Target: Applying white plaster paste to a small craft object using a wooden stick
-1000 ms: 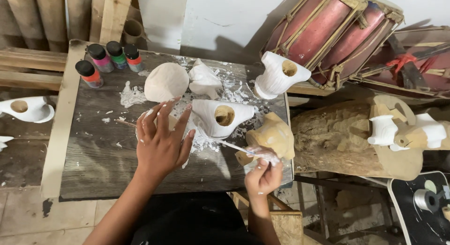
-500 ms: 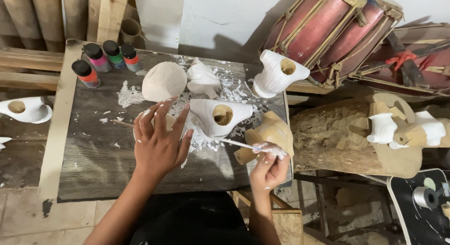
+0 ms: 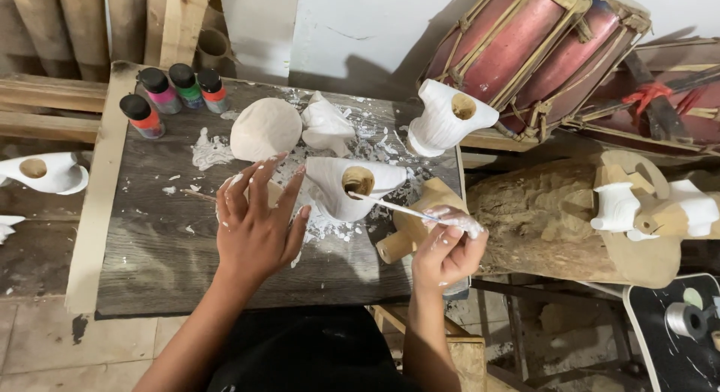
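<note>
My left hand (image 3: 257, 223) hovers with spread, paint-flecked fingers over a small round container (image 3: 225, 199) on the grey table (image 3: 150, 249), mostly hiding it. My right hand (image 3: 446, 251) grips a thin white-coated paintbrush (image 3: 390, 205) whose tip points at the opening of a white-painted carved figure (image 3: 346, 185) lying at the table's middle. An unpainted wooden figure (image 3: 416, 219) sits at the table's right edge, just above my right hand.
Several paint bottles (image 3: 171, 92) stand at the back left. A round cream piece (image 3: 264, 129), a white lump (image 3: 327, 125) and another white figure (image 3: 444, 117) lie behind. A carved log (image 3: 540, 219) with figures and a red drum (image 3: 525, 47) are at right.
My right hand has risen and brought the brush tip toward the white figure's opening. My left hand has stayed over the small container, shifting slightly.
</note>
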